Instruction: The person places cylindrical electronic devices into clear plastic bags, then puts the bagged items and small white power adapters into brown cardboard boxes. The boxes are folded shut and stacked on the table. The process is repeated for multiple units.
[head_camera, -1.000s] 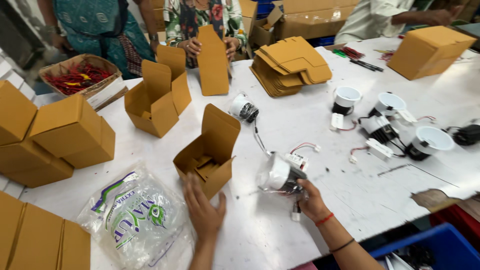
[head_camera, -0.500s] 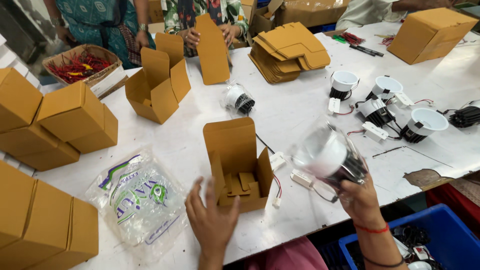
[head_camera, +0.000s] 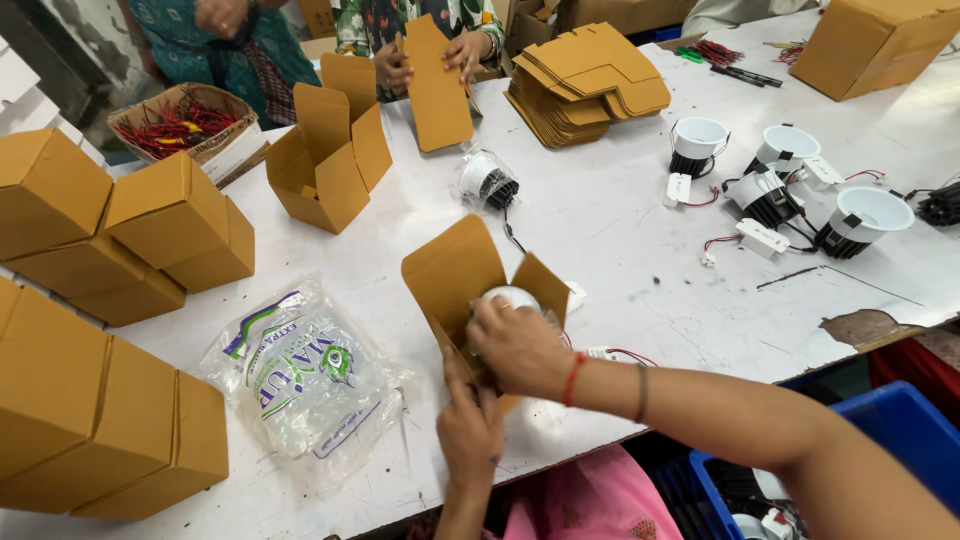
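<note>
Open brown cardboard box (head_camera: 470, 290), flaps up, near the white table's (head_camera: 620, 230) front edge, just right of a clear plastic bag (head_camera: 305, 375). White round downlight (head_camera: 510, 298) partly inside the box, rim showing at the top, red wires trailing right onto the table.

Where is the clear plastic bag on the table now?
In the head view, the plastic bag lies lower left, between the closed brown boxes and the open box.
</note>
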